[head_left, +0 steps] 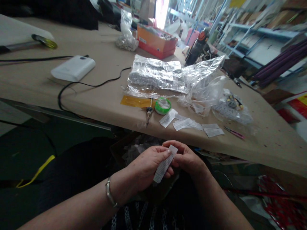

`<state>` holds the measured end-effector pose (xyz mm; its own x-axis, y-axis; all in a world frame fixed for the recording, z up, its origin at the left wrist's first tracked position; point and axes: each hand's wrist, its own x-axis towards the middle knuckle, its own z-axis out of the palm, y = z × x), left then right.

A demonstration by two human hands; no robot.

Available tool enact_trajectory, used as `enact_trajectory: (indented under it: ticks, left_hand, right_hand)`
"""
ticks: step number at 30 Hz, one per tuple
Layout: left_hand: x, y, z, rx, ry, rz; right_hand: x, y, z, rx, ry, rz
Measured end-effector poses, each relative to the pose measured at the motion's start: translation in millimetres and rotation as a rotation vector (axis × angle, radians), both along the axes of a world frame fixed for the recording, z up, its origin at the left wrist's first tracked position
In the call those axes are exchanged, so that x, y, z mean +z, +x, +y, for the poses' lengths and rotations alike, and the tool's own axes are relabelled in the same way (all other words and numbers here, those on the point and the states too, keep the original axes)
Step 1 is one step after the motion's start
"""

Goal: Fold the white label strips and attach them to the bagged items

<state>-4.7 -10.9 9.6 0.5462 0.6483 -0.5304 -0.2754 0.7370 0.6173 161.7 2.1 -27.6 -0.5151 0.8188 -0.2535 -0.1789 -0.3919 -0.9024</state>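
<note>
My left hand, with a bangle at the wrist, grips a narrow white printed label under its thumb, in front of my lap. The label is tilted, its top leaning right. Curled fingers of my right hand meet the label's upper right edge; its fingertips are partly hidden. Several similar labels lie spread along the table's near edge above my hands. Left of them are a green-rimmed round container and a soldering-iron-like tool. A small pair of pink-handled tweezers or snips lies to the right.
Clear plastic packaging covers the table's middle, beside a bag with yellow-handled pliers. A white power-bank-like box and black cable lie left. An orange box and dark bottle stand behind.
</note>
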Motion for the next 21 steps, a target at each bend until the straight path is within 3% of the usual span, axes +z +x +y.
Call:
enact_trajectory:
  ticks: [6,15,18,21]
  left_hand:
    - [-4.4,-2.1,-1.5,-0.044,0.025,-0.026]
    - [-10.9,-4.7,-0.4,-0.167,0.071,-0.012]
    - [-10.2,-6.6,0.2,-0.116,0.071,-0.031]
    - [-8.7,-8.3,0.9,-0.022,0.043,-0.053]
  right_hand:
    - [-4.2,-4.6,6.3,0.083,-0.058,0.201]
    - [0.7,-5.3,11.0,0.122,0.003,0.131]
    - [6.2,-5.5,7.8,0.067,0.143,-0.022]
    - [15.6,-8.4,0.5,-0.095,0.457,-0.316]
